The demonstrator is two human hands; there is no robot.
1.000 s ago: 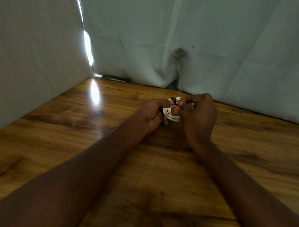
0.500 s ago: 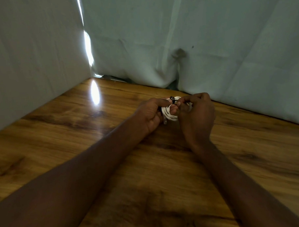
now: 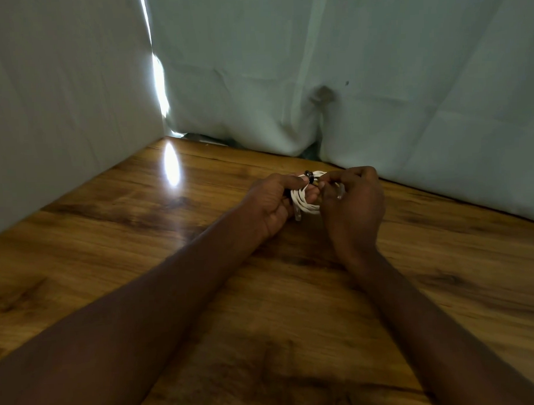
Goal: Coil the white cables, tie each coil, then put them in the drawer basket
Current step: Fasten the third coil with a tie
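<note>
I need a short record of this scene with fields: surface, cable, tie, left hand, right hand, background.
surface: wooden table
cable: white cable coil, held between both hands above the table
tie: small black tie at the top of the coil
left hand: left hand grips the coil's left side
right hand: right hand pinches the coil near the tie
background: white cloth behind the table
drawer basket: not in view

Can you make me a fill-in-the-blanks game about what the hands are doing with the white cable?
1. Both hands hold a coiled cable whose color is ____.
2. The small tie at the top of the coil is ____ in color.
3. The table under the left hand and right hand is made of ____.

Missing words: white; black; wood
</note>
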